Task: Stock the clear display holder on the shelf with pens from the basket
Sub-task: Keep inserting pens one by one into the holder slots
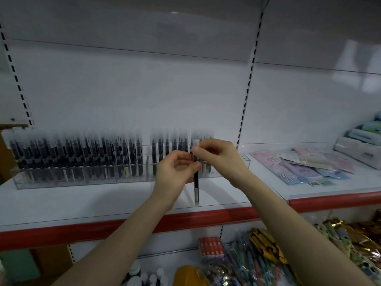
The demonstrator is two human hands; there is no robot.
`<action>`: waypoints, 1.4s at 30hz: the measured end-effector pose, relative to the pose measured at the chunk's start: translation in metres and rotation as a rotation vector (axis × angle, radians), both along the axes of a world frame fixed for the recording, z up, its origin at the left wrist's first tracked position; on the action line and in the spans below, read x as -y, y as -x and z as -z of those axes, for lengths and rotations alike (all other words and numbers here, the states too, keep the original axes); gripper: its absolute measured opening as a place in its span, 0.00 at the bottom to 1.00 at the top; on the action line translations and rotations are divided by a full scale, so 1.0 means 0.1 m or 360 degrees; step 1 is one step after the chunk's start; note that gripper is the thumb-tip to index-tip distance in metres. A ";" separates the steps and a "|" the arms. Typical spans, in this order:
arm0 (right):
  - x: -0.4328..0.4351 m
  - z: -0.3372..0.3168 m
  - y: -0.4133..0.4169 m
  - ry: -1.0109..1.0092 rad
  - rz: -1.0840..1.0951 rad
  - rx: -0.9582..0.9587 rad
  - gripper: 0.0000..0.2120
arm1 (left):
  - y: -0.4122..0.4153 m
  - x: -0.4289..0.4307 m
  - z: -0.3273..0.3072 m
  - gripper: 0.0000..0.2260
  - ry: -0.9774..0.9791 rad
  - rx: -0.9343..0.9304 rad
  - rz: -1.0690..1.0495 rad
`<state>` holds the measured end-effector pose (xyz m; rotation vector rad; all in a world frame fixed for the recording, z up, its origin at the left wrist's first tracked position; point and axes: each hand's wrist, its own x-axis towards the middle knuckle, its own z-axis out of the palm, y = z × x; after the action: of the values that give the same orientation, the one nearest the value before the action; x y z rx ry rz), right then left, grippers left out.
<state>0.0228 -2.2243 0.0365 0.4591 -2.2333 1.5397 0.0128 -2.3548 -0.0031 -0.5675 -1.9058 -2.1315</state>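
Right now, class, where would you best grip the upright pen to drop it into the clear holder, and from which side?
Pinch the pen high, just under its pale cap, coming from the near side. It stands upright with its lower end free, and the clear holder stands right behind it.

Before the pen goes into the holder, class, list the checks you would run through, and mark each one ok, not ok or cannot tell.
1. Pen held firmly: left hand grips its middle and right hand pinches its top. Ok.
2. Pen upright: ok.
3. Free slot in the clear display holder: a gap shows near its middle, and its right end looks open. Ok.
4. Pen lined up over a slot: it hangs in front of the holder, above the shelf. Not ok.
5. Cap seated: the fingers cover it. Cannot tell.
6. Basket within reach: it is not in view. Cannot tell.
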 end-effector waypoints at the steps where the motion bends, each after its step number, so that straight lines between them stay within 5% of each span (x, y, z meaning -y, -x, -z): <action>1: -0.02 0.00 0.00 0.0004 0.0016 0.0003 0.09 | -0.01 -0.02 0.00 0.07 0.0023 -0.0029 0.0001; 5: -0.17 -0.05 0.05 0.0141 0.0137 0.0047 0.06 | -0.01 0.00 0.14 0.06 0.0387 -0.0200 -0.0040; 9: -0.43 -0.16 0.18 0.0182 0.0372 0.0003 0.08 | 0.01 0.08 0.36 0.21 0.1150 -0.0037 0.0053; 12: -0.55 -0.21 0.30 0.0168 0.0572 -0.0127 0.10 | 0.01 0.10 0.43 0.27 0.1409 -0.0007 0.0095; 42: -0.56 -0.23 0.93 0.0068 0.0687 -0.0165 0.10 | 0.09 0.09 0.48 0.22 0.1378 0.0054 0.0074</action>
<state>-0.0699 -2.1685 0.0593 0.0346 -2.0456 1.3005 0.0038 -2.3641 -0.0514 -0.7112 -2.8113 -1.2376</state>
